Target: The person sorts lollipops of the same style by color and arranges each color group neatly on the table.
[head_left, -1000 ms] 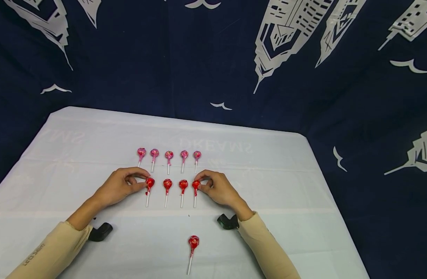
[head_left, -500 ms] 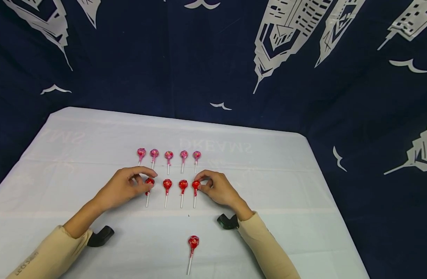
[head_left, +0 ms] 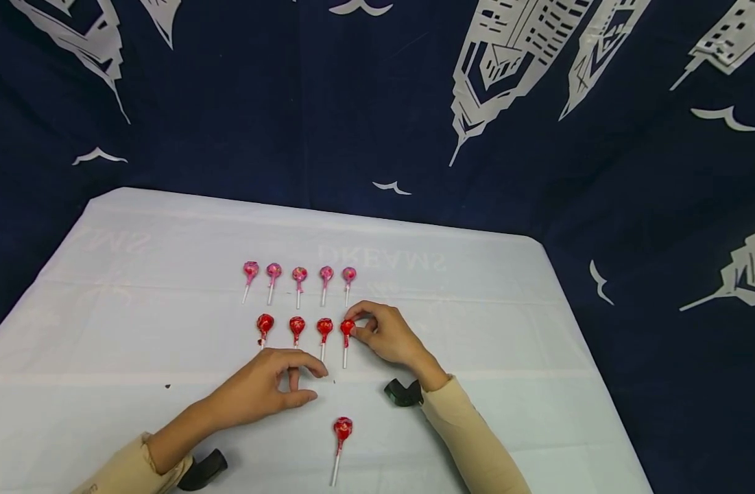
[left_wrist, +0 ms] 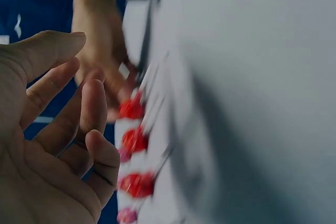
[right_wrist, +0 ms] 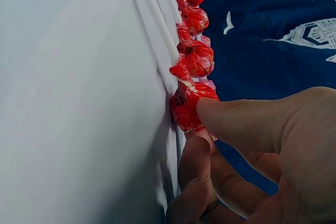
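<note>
In the head view, my right hand (head_left: 386, 336) pinches the head of the red lollipop (head_left: 346, 328) at the right end of the near row. The right wrist view shows thumb and fingertips around that red wrapper (right_wrist: 185, 109). My left hand (head_left: 262, 387) hovers in front of the row, thumb and fingers apart, holding nothing; the left wrist view shows its fingers loosely bent. It partly covers the sticks of the left red lollipop (head_left: 265, 322) and the second red lollipop (head_left: 297, 324). A single red lollipop (head_left: 343, 429) lies nearer, right of the left hand.
Behind the red row lies a row of several pink lollipops (head_left: 300, 274), sticks toward me. All rest on a white cloth-covered table (head_left: 476, 309). A navy curtain (head_left: 260, 103) with white prints hangs beyond the far edge. A small dark speck (head_left: 167, 386) lies left.
My left hand has left the leftmost red lollipop and come nearer and to the right, its fingers spread. The right hand stays on its lollipop.
</note>
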### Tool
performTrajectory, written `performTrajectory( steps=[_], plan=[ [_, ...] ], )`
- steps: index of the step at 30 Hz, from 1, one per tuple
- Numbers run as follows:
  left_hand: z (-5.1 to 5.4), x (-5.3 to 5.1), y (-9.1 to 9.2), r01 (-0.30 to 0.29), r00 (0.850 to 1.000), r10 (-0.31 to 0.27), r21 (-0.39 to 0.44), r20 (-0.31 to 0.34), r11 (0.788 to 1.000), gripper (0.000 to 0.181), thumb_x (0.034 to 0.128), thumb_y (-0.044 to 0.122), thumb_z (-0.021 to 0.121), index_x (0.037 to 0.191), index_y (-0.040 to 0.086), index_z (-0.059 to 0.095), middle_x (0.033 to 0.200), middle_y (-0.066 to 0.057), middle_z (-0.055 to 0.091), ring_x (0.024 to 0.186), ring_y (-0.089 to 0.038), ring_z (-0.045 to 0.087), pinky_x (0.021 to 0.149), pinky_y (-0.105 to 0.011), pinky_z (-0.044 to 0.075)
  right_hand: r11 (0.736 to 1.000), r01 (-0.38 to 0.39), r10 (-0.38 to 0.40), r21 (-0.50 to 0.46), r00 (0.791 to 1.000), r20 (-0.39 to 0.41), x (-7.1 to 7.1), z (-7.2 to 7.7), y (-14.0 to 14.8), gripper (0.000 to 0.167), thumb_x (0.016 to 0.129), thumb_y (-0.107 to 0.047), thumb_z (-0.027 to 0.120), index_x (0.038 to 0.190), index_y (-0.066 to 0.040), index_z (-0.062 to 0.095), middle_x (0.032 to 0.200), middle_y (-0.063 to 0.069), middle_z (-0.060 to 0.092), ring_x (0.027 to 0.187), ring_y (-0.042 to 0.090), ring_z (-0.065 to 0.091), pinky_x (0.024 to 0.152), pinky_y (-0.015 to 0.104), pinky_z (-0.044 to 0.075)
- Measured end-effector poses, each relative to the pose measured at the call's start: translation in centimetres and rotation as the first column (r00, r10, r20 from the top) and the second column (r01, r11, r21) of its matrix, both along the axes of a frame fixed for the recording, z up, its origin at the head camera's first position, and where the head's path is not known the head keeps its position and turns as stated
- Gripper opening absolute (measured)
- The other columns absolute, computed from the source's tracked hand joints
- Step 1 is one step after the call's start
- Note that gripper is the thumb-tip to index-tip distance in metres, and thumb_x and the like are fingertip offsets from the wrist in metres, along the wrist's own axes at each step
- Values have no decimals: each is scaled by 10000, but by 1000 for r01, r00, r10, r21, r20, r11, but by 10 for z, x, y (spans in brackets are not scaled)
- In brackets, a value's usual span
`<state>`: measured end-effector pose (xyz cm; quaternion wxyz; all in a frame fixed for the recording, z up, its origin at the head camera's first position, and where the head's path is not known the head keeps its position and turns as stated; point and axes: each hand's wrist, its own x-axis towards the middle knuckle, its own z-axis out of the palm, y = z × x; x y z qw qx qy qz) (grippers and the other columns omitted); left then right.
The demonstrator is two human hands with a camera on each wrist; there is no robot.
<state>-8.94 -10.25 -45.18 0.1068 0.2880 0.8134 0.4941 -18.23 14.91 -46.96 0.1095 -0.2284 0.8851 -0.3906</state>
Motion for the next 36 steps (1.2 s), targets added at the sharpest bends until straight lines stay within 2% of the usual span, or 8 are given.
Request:
performTrajectory(
  steps=[3, 7, 10, 13, 20, 32, 36],
  plan=[
    [-9, 11, 11, 59, 998, -59, 48, 2, 997, 284, 845, 117, 806, 1114, 144, 720, 990, 26, 722, 673, 26, 533, 686, -226, 492, 1000, -9, 9, -6, 1000, 3, 0, 0, 0, 189, 908, -54, 718, 1070, -149, 706, 1042, 29, 710, 599, 91, 520, 574, 211, 403],
    [-21, 22, 24, 112, 991, -117, 78, 58, 991, 289, 850, 136, 806, 1122, 152, 710, 1014, 37, 709, 659, 45, 538, 725, -206, 498, 1000, -12, 13, -9, 1000, 8, 0, 1, 0, 183, 907, -53, 718, 1067, -139, 706, 1048, 36, 712, 589, 77, 513, 574, 207, 396],
    [-29, 27, 31, 132, 985, -140, 85, 102, 988, 290, 852, 148, 804, 1123, 176, 706, 1016, 65, 695, 663, 44, 547, 721, -195, 495, 1000, -9, 9, -4, 1000, 11, 1, 1, 0, 183, 906, -54, 719, 1067, -140, 706, 1046, 34, 714, 585, 79, 511, 572, 206, 391],
    [-34, 30, 35, 134, 983, -144, 92, 114, 987, 290, 848, 139, 805, 1115, 192, 704, 1023, 78, 680, 663, 44, 556, 708, -186, 493, 1000, -4, 4, -2, 1000, 14, 1, 1, 1, 184, 905, -55, 721, 1064, -145, 706, 1042, 26, 713, 586, 83, 511, 570, 208, 391],
    [-34, 29, 41, 112, 987, -121, 84, 105, 990, 239, 858, 113, 792, 1067, 201, 715, 1014, 92, 670, 667, 35, 545, 683, -192, 489, 1000, -4, 4, 3, 1000, 5, 0, 2, 1, 189, 906, -52, 719, 1068, -148, 705, 1038, 26, 708, 595, 97, 525, 575, 212, 397],
    [-33, 28, 40, 117, 984, -126, 78, 125, 990, 227, 862, 71, 771, 1033, 214, 727, 963, 109, 673, 650, 34, 545, 693, -187, 477, 1000, 0, 0, 8, 1000, 0, 0, 2, 1, 191, 901, -48, 719, 1064, -146, 706, 1037, 27, 711, 590, 83, 518, 579, 209, 393],
    [-33, 28, 40, 115, 986, -124, 81, 113, 990, 227, 860, 69, 774, 1027, 213, 723, 953, 107, 666, 642, 41, 539, 686, -184, 478, 1000, -3, 3, 3, 1000, 6, 0, 1, 0, 190, 904, -49, 718, 1068, -145, 704, 1035, 26, 708, 592, 91, 518, 577, 210, 395]
  ],
)
